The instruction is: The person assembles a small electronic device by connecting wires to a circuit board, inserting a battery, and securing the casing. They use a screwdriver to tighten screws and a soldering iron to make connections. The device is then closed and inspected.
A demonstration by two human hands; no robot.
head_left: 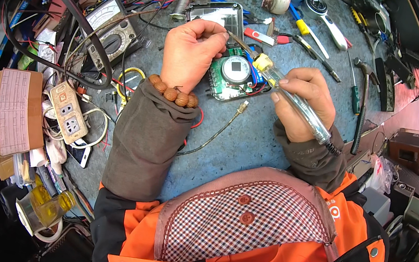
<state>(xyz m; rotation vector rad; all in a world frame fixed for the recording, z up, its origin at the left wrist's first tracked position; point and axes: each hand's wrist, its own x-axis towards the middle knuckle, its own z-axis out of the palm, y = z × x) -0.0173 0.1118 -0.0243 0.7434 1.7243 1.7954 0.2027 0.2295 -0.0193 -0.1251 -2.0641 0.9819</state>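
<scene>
My right hand grips a soldering iron by its clear handle, the tip pointing up and left. That tip reaches close to the fingertips of my left hand, which are pinched together; what they hold, if anything, is too small to make out. Just below the fingers lies a green circuit board carrying a round silver part, with red and blue wires at its right side. Behind my left hand rests an open clear-and-black plastic case. A spool of solder wire stands beside the case.
On the left are an analogue multimeter, a power strip and a cardboard piece. A grey cable with a connector lies in front of the board. To the right sit a hammer, a screwdriver and a white-handled tool.
</scene>
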